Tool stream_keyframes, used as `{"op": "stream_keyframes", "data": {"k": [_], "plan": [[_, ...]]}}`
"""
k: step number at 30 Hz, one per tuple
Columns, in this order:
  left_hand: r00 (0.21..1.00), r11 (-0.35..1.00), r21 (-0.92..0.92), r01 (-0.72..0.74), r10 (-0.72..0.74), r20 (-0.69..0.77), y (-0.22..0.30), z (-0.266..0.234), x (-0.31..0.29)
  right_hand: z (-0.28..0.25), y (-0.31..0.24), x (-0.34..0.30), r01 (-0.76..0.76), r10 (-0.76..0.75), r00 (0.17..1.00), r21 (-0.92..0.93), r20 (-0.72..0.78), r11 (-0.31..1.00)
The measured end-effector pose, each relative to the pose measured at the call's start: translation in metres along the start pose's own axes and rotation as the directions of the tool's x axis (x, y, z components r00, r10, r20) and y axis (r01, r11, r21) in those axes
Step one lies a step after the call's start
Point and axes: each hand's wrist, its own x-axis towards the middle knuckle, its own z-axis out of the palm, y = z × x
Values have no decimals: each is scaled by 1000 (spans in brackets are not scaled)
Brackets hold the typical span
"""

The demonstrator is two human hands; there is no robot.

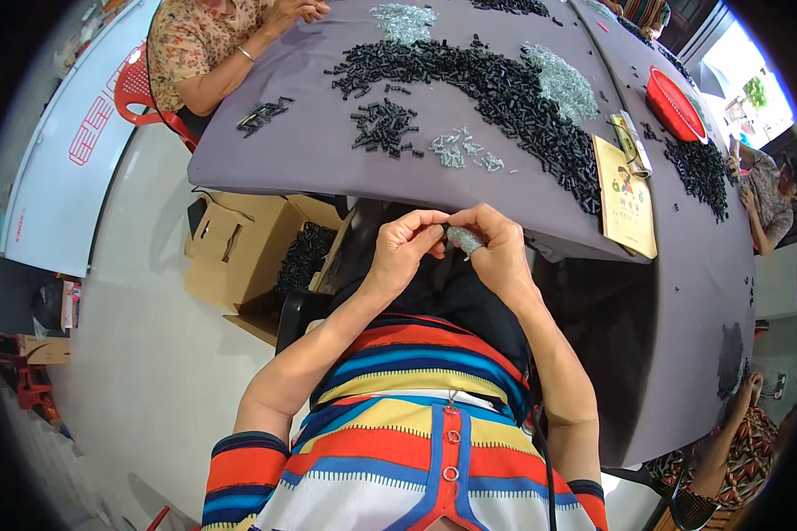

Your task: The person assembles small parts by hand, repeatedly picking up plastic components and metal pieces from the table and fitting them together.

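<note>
Just past the table's near edge, over my lap, my two hands meet at the fingertips. My left hand (405,252) is closed in a pinch, with a small black plastic piece (444,230) partly showing at its fingertips. My right hand (500,257) is closed round a clump of small clear pieces (466,239), its thumb and forefinger touching the left fingertips. Beyond them on the grey-covered table (310,164) lie loose clear pieces (456,149) and a small heap of black pieces (383,126). The fingers hide how the pieces in my hands fit together.
A long pile of black pieces (540,133) curves across the table, with clear heaps (562,84) beside it. A yellow booklet (624,195) lies at the right edge, near a red basket (676,104). An open cardboard box (239,257) stands below left. Other people sit around.
</note>
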Motion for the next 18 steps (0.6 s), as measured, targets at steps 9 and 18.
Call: {"op": "stream_keyframes", "data": {"k": [9, 18], "plan": [[981, 979, -128, 160, -144, 129, 1, -3, -1, -5, 19, 7, -173, 114, 979, 402, 168, 899], [987, 974, -163, 156, -147, 67, 4, -7, 4, 8, 7, 5, -189, 187, 981, 63, 47, 980]]}}
